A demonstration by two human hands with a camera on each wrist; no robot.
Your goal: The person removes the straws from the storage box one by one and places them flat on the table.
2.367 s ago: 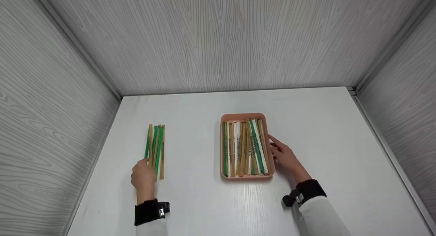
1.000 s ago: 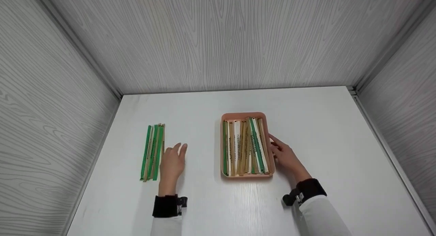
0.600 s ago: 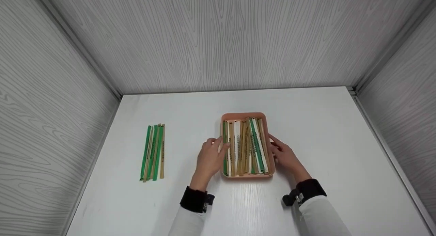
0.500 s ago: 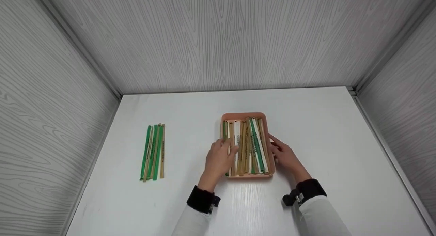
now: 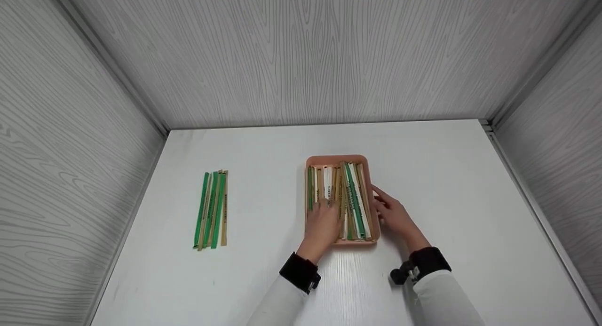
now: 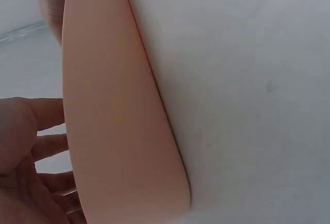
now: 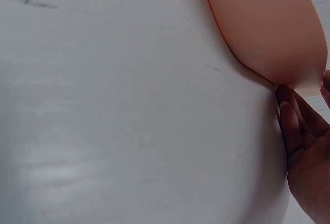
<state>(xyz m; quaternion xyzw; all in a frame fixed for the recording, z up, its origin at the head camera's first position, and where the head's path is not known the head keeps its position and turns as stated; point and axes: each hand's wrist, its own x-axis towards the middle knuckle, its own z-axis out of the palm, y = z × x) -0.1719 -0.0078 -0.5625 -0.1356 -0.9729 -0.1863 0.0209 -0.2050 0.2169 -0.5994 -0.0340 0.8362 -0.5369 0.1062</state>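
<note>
A: I'm watching from far away. Where is the tray (image 5: 336, 159)?

B: I see the pink tray just right of the middle of the head view, flat on the white table (image 5: 263, 185). Brown, white and green sticks (image 5: 356, 203) lie in it, mostly up and down the frame. I think they lie that way because the tray is long and thin.

A: What is my right grip (image 5: 394, 218) doing?

B: Its fingers touch the tray's right side and look loose to me. I guess they stop the tray from sliding.

A: And my left grip (image 5: 323, 225)?

B: It is over the tray's lower left part, fingers reaching down to the sticks. I can't tell if it pinches one. In the left wrist view, the tray's wall hides the fingertips.

A: What else do I have around me?

B: A small bunch of sticks (image 5: 218, 210), green and brown, lies left of the middle, well apart from the tray. I guess it is a second pile, kept to one side. Gray walls (image 5: 301, 58) stand at the back and sides.

A: Anything in the way?

B: My left grip covers the lower ends of some sticks. A black band (image 5: 299, 272) is on that wrist, below the tray.
</note>
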